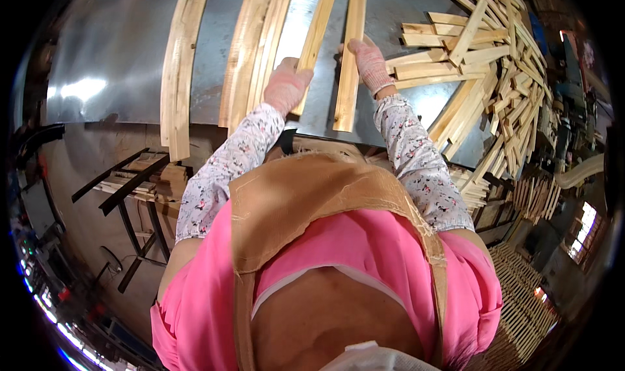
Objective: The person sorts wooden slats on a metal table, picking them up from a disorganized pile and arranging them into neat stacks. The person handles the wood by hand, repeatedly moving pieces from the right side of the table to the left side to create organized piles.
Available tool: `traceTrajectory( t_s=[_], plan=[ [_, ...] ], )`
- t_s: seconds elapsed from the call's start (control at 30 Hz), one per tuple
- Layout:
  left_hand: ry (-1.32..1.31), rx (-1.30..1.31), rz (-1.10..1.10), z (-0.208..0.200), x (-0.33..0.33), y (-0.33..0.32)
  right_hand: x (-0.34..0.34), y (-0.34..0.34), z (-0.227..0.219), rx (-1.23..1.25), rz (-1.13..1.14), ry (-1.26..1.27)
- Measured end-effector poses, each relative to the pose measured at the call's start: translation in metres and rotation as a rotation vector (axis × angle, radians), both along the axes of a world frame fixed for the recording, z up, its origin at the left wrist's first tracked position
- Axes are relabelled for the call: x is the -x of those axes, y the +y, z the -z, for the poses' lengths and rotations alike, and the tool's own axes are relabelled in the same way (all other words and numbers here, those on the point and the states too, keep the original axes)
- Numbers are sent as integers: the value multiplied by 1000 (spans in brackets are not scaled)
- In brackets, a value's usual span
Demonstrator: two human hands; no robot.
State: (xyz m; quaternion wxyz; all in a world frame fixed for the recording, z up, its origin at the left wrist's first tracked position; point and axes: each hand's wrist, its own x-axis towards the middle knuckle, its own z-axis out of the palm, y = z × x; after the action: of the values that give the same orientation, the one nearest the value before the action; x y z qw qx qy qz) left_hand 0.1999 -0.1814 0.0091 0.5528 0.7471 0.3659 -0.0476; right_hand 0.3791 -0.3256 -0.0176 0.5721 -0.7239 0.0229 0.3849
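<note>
Both my hands wear pale pink work gloves, with floral sleeves over the forearms. My left hand (286,86) is closed on the near part of a narrow wooden strip (318,29), which slants away over the metal tabletop (137,52). In my right hand (370,63) is a second wooden strip (351,78), gripped along its right edge with the thumb on top; its near end points toward me. The fingers under both strips are partly hidden. Left of my left hand, several wooden boards (246,58) lie side by side.
Two more boards (181,71) overhang the table's near edge at the left. A loose heap of wooden strips (514,104) covers the right side. Below the table's left side stands a black metal frame (133,189) near stacked wood pieces. More slats (521,306) are stacked at the lower right.
</note>
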Motion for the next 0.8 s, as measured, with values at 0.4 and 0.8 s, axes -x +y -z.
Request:
traceTrajectory(
  t_s=[0.4, 0.8],
  plan=[
    [202, -853, 24, 78, 97, 96, 60, 69, -4, 561, -720, -424],
    [280, -568, 133, 17, 76, 65, 30, 24, 15, 478, -722, -916]
  ],
)
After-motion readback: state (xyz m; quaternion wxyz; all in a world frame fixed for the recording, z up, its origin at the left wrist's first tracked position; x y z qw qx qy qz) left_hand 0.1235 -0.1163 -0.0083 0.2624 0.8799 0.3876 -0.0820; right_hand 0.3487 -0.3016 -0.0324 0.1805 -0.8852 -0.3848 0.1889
